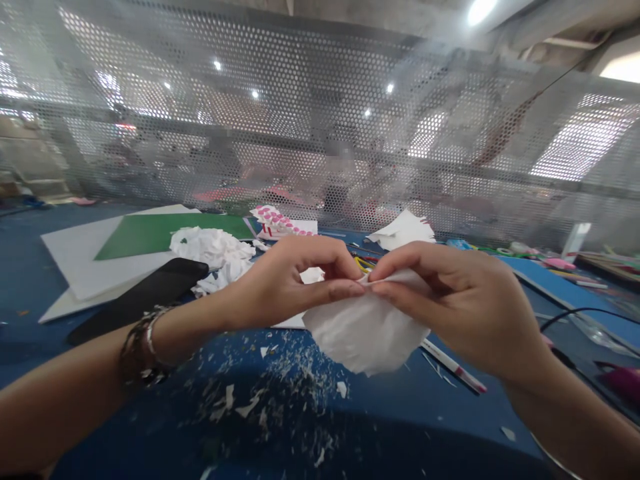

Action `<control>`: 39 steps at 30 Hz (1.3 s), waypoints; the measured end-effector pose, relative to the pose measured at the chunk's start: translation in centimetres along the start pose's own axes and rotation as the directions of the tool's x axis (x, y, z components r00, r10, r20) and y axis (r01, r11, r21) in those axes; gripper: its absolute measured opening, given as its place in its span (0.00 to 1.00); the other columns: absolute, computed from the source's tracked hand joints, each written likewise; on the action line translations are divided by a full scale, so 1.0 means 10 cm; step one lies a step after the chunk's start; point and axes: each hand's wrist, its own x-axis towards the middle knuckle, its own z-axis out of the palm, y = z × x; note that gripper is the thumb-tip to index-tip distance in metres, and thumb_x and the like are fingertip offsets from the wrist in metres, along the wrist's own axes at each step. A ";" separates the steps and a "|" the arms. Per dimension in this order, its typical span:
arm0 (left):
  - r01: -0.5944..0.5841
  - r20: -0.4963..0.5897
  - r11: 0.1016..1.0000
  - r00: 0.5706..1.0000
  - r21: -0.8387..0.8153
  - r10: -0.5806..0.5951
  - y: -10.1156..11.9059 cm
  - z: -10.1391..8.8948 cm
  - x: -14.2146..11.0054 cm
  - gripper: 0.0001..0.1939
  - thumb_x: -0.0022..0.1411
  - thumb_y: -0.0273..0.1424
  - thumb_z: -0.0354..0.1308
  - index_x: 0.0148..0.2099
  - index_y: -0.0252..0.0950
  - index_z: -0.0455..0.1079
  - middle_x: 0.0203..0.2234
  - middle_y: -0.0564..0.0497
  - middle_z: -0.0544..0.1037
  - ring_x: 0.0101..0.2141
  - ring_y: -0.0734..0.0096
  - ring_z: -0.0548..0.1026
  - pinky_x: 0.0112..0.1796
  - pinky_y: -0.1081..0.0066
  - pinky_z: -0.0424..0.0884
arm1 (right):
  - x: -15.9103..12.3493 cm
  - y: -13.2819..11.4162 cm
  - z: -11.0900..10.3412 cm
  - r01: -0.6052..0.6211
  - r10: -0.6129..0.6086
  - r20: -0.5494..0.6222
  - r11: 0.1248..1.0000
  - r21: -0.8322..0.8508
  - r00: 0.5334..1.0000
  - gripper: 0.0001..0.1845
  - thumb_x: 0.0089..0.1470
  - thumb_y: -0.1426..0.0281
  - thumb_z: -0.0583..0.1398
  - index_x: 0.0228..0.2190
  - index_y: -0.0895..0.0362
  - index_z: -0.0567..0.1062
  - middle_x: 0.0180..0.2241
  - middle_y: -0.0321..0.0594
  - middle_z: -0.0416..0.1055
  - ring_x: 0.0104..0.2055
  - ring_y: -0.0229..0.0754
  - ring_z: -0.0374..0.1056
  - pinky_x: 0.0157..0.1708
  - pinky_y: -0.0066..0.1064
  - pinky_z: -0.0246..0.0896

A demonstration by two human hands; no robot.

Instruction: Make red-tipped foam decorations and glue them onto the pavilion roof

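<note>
A thin white piece of paper (370,333) with an uneven, ruffled lower edge hangs above the blue table. My left hand (300,283) pinches its top edge between thumb and forefinger. From the other side my right hand (455,300) pinches the same edge, fingertips almost touching those of the left. Behind and below the right hand lies a white pen (455,367) with a pinkish-red end. Small paper scraps (300,393) are scattered on the table beneath the hands.
Crumpled white paper (215,250) lies left, near a black phone-like object (145,297) and a green sheet (175,233). Pink-dotted paper (280,220) and white paper (405,230) sit farther back. A perforated metal screen (300,133) stands behind. A blue board (575,287) lies right.
</note>
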 end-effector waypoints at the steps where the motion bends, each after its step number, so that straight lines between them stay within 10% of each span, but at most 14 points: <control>1: -0.003 0.000 1.000 1.000 0.003 0.003 0.00 0.00 0.00 0.05 0.58 0.25 0.57 0.29 0.34 0.68 0.22 0.55 0.72 0.24 0.78 0.69 0.26 0.79 0.65 | 0.00 0.00 0.00 -0.013 0.013 0.002 1.000 0.022 1.000 0.02 0.50 0.71 0.61 0.26 0.54 0.73 0.21 0.27 0.69 0.18 0.27 0.60 0.16 0.22 0.52; 11: -0.200 -0.031 0.975 0.979 0.098 0.204 -0.01 -0.01 -0.01 0.05 0.59 0.22 0.56 0.32 0.35 0.70 0.26 0.52 0.73 0.28 0.76 0.70 0.30 0.77 0.67 | -0.02 -0.06 0.07 -0.099 0.115 -0.034 0.946 0.309 0.993 0.04 0.48 0.74 0.62 0.24 0.55 0.71 0.25 0.32 0.73 0.28 0.32 0.68 0.26 0.21 0.64; 39: -0.132 0.047 0.989 0.990 0.064 0.129 0.11 -0.11 -0.01 0.07 0.58 0.23 0.57 0.30 0.40 0.71 0.25 0.54 0.75 0.28 0.73 0.69 0.31 0.74 0.67 | -0.05 -0.11 0.12 -0.142 0.178 -0.057 0.910 0.390 0.982 0.05 0.46 0.75 0.62 0.28 0.54 0.74 0.29 0.33 0.75 0.28 0.33 0.71 0.21 0.20 0.64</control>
